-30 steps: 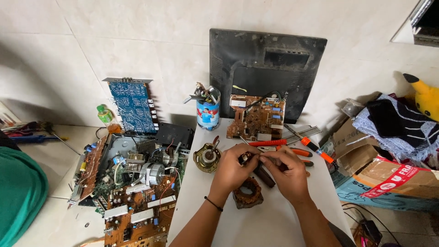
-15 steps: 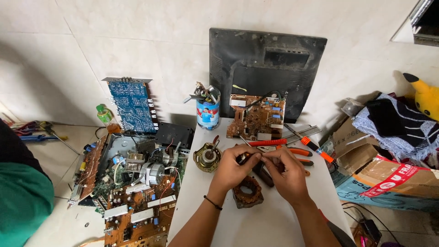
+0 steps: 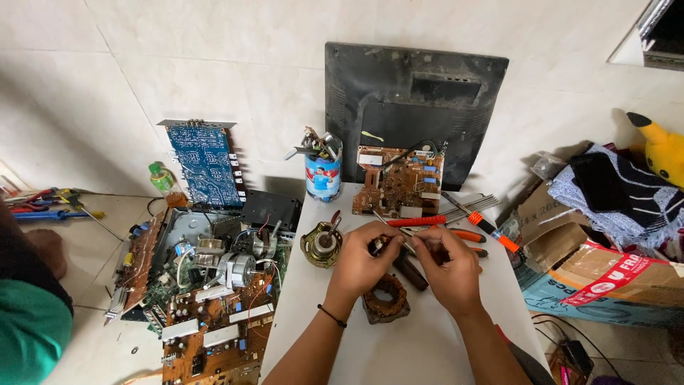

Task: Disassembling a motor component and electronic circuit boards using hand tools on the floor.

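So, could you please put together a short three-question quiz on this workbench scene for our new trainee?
1. True or false: the rusty brown wound-coil stator ring lies on the white table below the person's hands.
2. Which thing stands left of the left hand? A) brass-coloured round motor part B) yellow plush toy C) blue circuit board
3. Fill in: the blue printed can beside the brown circuit board holds ____.

Key: 1 true. 2 A. 3 tools. The right hand meets the left over a small dark part; what it is cannot be told.
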